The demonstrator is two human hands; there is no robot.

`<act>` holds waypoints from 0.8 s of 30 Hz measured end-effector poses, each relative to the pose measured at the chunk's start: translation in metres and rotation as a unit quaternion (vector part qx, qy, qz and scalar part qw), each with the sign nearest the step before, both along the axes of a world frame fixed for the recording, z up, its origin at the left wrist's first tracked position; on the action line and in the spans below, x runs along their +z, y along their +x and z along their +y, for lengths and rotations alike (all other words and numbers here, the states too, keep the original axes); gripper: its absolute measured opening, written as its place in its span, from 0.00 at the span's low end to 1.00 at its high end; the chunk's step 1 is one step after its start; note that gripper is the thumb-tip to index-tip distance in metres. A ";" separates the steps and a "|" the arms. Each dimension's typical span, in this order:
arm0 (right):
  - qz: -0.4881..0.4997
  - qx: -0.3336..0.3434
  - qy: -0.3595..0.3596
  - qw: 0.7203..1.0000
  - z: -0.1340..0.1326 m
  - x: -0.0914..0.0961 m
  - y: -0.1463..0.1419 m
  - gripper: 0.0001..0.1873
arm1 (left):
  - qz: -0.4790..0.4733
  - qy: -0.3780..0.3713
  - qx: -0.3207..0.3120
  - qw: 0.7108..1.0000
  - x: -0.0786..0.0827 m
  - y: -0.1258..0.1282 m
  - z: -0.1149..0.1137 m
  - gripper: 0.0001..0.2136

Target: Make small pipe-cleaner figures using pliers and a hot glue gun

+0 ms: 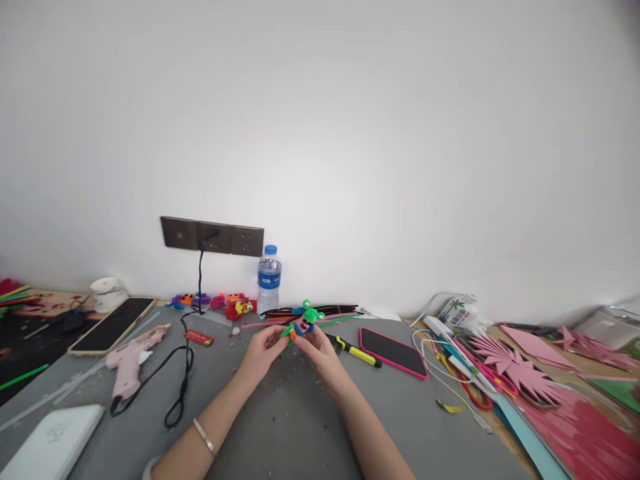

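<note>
Both my hands meet over the grey table [280, 413], holding a small pipe-cleaner figure [304, 321] with pink body, green loops and an orange tip. My left hand [263, 350], with a bracelet on its wrist, pinches the figure's left end. My right hand [320, 347] grips it from the right with curled fingers. Behind the figure lies a bundle of coloured pipe cleaners [320, 312].
A pink glue gun [133, 360] with black cord lies at left beside a phone [113, 325] and a white device [53, 440]. A water bottle [269, 279] stands by the wall sockets [213, 237]. A yellow cutter [357, 352], pink-cased phone [395, 351], scissors and pink paper cut-outs [510, 367] lie right.
</note>
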State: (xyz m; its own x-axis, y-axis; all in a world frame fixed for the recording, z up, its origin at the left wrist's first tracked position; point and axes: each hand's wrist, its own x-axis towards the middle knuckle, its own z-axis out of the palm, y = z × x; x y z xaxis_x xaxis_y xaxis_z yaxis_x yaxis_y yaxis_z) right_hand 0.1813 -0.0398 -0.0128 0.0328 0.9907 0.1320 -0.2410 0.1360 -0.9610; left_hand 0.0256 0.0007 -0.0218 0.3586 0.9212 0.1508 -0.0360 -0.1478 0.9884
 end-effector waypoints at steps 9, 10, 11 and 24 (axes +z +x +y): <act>-0.012 -0.007 0.005 1.000 0.004 -0.007 0.003 0.23 | 0.021 0.029 0.014 0.999 -0.003 0.000 0.001 0.16; -0.013 -0.007 0.006 1.000 0.004 -0.007 0.003 0.23 | 0.022 0.031 0.018 0.999 -0.002 0.000 0.001 0.16; -0.013 -0.007 0.008 1.000 0.004 -0.007 0.003 0.23 | 0.024 0.032 0.022 0.999 -0.001 0.001 0.001 0.16; -0.018 -0.015 -0.003 1.000 0.004 -0.006 0.003 0.22 | 0.009 0.002 0.008 1.000 0.000 0.001 0.000 0.18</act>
State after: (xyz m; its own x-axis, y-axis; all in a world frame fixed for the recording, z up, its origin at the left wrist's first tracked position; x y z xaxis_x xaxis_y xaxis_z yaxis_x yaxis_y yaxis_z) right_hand 0.1840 -0.0359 -0.0187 0.0581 0.9901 0.1276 -0.2030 0.1368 -0.9696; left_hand 0.0262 0.0004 -0.0216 0.3472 0.9259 0.1487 -0.0157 -0.1528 0.9881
